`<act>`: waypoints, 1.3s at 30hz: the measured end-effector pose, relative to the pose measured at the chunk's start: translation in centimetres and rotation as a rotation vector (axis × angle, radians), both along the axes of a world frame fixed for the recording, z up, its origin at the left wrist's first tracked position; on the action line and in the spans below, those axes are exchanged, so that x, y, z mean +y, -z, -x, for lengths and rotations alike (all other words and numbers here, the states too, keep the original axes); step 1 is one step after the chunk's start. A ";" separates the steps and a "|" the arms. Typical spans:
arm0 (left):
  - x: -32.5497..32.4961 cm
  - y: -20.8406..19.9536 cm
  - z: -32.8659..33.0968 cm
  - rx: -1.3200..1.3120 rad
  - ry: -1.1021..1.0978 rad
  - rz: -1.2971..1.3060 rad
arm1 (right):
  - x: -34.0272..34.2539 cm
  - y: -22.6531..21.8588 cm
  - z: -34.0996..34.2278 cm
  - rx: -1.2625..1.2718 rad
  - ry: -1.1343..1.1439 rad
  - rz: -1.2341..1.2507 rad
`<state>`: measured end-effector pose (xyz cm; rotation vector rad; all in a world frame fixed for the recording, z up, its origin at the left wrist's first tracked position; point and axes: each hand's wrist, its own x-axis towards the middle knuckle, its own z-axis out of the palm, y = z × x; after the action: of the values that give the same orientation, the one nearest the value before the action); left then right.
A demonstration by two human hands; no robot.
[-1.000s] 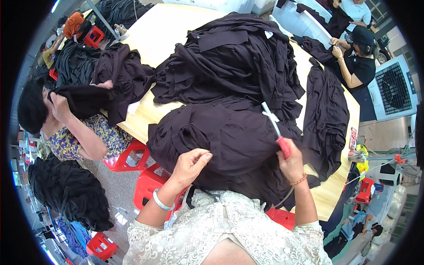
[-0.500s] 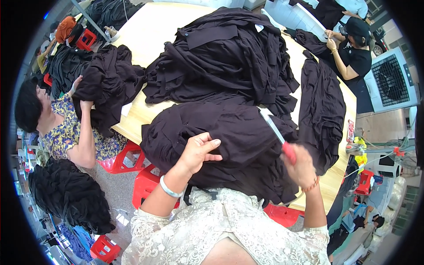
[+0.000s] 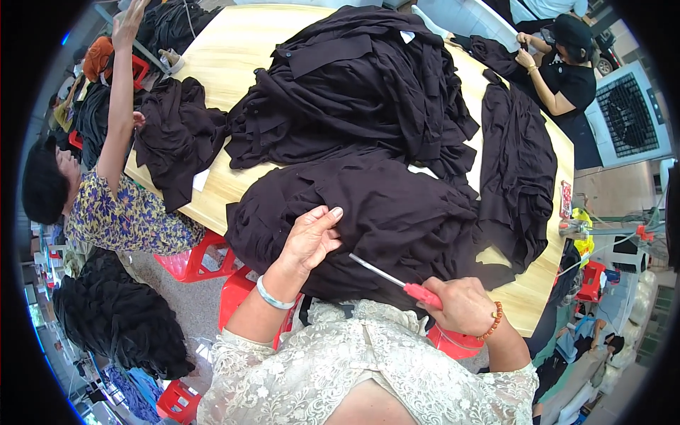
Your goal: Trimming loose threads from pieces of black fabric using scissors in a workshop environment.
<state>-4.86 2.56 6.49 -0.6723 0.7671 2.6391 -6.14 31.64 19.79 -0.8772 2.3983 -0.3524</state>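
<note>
A heap of dark garments [image 3: 397, 205] lies at the table's near edge, in front of my body. My left hand [image 3: 309, 239] rests on its left part, fingers curled and thumb extended, with a fold of the dark cloth at the fingertips. In my right hand [image 3: 460, 304] is a red-handled tool [image 3: 423, 295] with a slim metal shaft. Its shaft points left, and the tip is close to my left fingertips, over the cloth. Whether the tip touches the cloth I cannot tell.
A larger pile of dark shirts [image 3: 354, 92] is behind, with another dark garment [image 3: 517, 170] along the right of the wooden table [image 3: 202, 60]. A co-worker [image 3: 131, 205] sits at left, one arm raised. Another person [image 3: 567, 78] handles cloth at far right. Red stools [image 3: 195, 258] stand below.
My right hand has come down and left, swinging the tool's tip toward my left hand. My left fingers have curled in. The left co-worker has released a garment and raised an arm.
</note>
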 end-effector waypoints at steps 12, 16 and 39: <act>0.7 -4.7 1.6 0.238 0.043 0.012 | -2.7 1.7 2.6 -0.026 0.256 0.521; 1.1 -5.0 2.0 0.683 0.196 0.842 | -2.7 6.4 4.8 0.111 0.340 0.423; -1.5 -3.2 -4.9 0.501 0.329 1.737 | 1.1 2.2 1.5 -0.002 0.153 0.277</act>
<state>0.04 1.06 9.73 -0.0676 2.9130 1.2212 -7.67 32.75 17.56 -0.8105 2.4582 -0.7587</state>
